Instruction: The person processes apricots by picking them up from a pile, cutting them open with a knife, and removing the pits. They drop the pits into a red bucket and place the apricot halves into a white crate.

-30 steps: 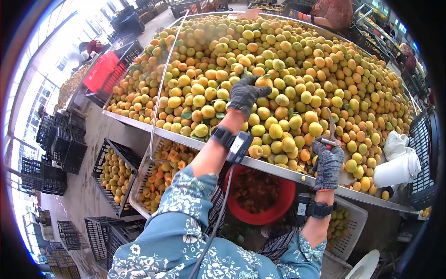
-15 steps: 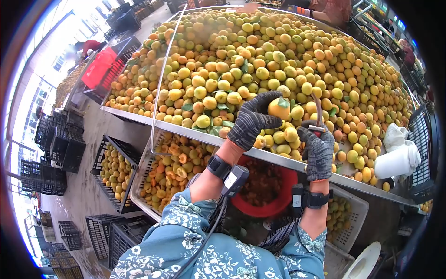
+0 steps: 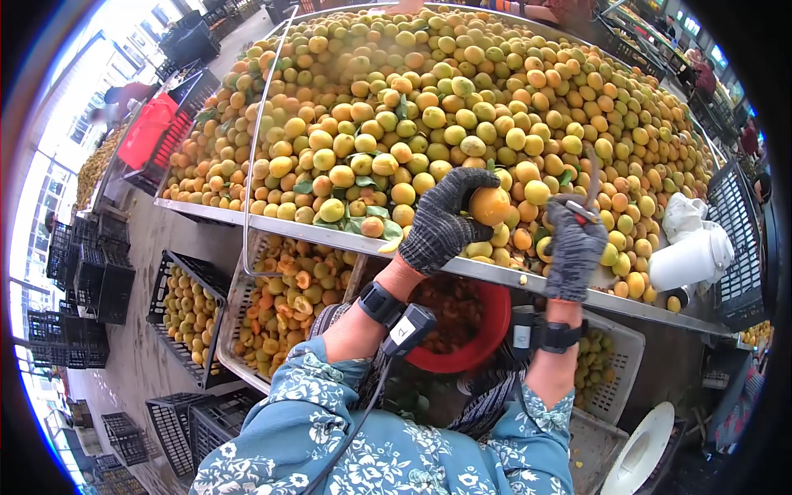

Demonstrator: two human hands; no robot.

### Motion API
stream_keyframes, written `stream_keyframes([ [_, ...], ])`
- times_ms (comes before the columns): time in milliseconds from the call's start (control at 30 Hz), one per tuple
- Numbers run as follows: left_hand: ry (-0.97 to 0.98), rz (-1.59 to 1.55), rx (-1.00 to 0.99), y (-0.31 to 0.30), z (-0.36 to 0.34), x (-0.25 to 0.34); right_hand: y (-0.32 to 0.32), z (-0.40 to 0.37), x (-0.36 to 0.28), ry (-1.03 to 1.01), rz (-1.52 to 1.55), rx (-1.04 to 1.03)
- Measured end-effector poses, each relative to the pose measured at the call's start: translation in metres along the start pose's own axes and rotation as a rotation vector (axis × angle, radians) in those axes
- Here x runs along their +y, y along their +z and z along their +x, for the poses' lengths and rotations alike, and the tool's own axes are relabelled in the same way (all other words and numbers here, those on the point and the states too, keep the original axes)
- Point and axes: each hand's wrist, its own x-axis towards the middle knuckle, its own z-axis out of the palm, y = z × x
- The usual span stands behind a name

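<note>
An orange-yellow apricot (image 3: 490, 206) is gripped between the thumb and fingers of my left hand (image 3: 445, 221), which wears a dark grey knit glove. My right hand (image 3: 575, 252), gloved the same way, is closed around a small knife with a curved blade (image 3: 593, 175) pointing up and away. A bit of red shows on the knife by my fingers; most of its handle is hidden. The two hands are apart, both above the near edge of a metal-rimmed table (image 3: 346, 239) heaped with apricots (image 3: 462, 87) and some green leaves.
Below the table edge stand a pale crate of split apricots (image 3: 233, 330), a red tub (image 3: 497, 330) with dark scraps and a pale crate of greener fruit (image 3: 634, 363). A white bucket (image 3: 691, 257) lies at the table's right. Black crates (image 3: 186, 412) stand at left. Other people work beyond.
My right hand has moved away from the apricot, to the right, with the knife. The leaf seen on the held apricot no longer shows. The whole view has shifted slightly.
</note>
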Motion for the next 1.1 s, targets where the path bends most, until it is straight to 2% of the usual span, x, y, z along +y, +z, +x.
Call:
stream_keyframes([
  [33, -0.021, -0.053, -0.007, -0.001, 0.000, 0.001, -0.011, 0.006, -0.003, 0.096, -0.068, 0.042],
  [67, -0.020, -0.050, -0.007, -0.003, 0.000, 0.000, -0.023, 0.009, -0.006, 0.031, -0.337, 0.052],
  [100, -0.051, -0.192, -0.011, -0.006, 0.000, -0.003, -0.032, 0.012, -0.002, 0.030, -0.335, 0.052],
  [133, -0.082, -0.336, -0.015, -0.007, 0.001, -0.002, -0.041, 0.015, 0.004, -0.005, -0.485, 0.055],
  [167, -0.080, -0.335, -0.015, -0.008, 0.002, -0.001, -0.049, 0.019, 0.011, -0.040, -0.636, 0.057],
  [233, -0.177, -0.369, 0.036, -0.007, 0.003, 0.011, -0.054, 0.020, 0.016, -0.070, -0.577, 0.049],
  [267, -0.110, -0.229, 0.065, -0.006, 0.004, 0.013, -0.057, 0.021, 0.016, 0.050, -0.550, -0.001],
  [300, -0.108, -0.227, 0.067, -0.008, 0.004, 0.012, -0.054, 0.021, 0.012, 0.171, -0.522, -0.052],
  [367, -0.273, -0.522, -0.007, -0.015, 0.003, 0.011, -0.043, 0.014, 0.010, 0.118, -0.514, -0.076],
  [433, -0.282, -0.636, -0.010, -0.017, -0.001, 0.012, -0.032, 0.006, -0.008, 0.305, -0.469, -0.201],
  [500, -0.298, -0.907, -0.043, -0.023, -0.004, 0.002, -0.031, 0.006, 0.003, 0.280, -0.464, -0.232],
  [567, -0.306, -1.015, -0.008, -0.025, -0.005, -0.012, -0.021, -0.002, -0.008, 0.343, -0.207, -0.192],
  [600, -0.117, -0.426, 0.067, -0.025, -0.006, -0.014, -0.010, -0.008, -0.007, 0.301, -0.022, -0.127],
  [633, 0.069, 0.165, 0.135, -0.026, -0.007, -0.016, -0.004, -0.012, -0.010, 0.299, -0.020, -0.130],
  [667, -0.023, 0.034, 0.092, -0.029, -0.009, -0.017, 0.000, -0.016, -0.012, 0.327, 0.037, -0.200],
  [733, -0.025, 0.083, 0.125, -0.030, -0.008, -0.020, 0.006, -0.023, -0.014, 0.347, 0.117, -0.331],
  [800, -0.028, 0.131, 0.160, -0.031, -0.005, -0.014, 0.016, -0.031, -0.017, 0.336, 0.178, -0.348],
  [867, 0.223, 0.692, 0.150, -0.033, 0.001, 0.001, 0.024, -0.038, -0.023, 0.305, 0.208, -0.374],
  [967, 0.148, 0.675, 0.169, -0.034, 0.000, 0.000, 0.029, -0.044, -0.025, 0.205, 0.115, -0.372],
  [1000, 0.149, 0.677, 0.172, -0.034, 0.001, -0.020, 0.027, -0.044, -0.026, 0.187, 0.044, -0.398],
  [1033, 0.167, 0.522, 0.189, -0.034, 0.002, -0.053, 0.029, -0.046, -0.025, 0.185, 0.045, -0.400],
  [1067, 0.186, 0.367, 0.204, -0.035, 0.002, -0.071, 0.033, -0.049, -0.022, 0.043, -0.021, -0.384],
  [1100, 0.187, 0.368, 0.206, -0.036, 0.004, -0.054, 0.035, -0.050, -0.021, -0.100, -0.087, -0.367],
])
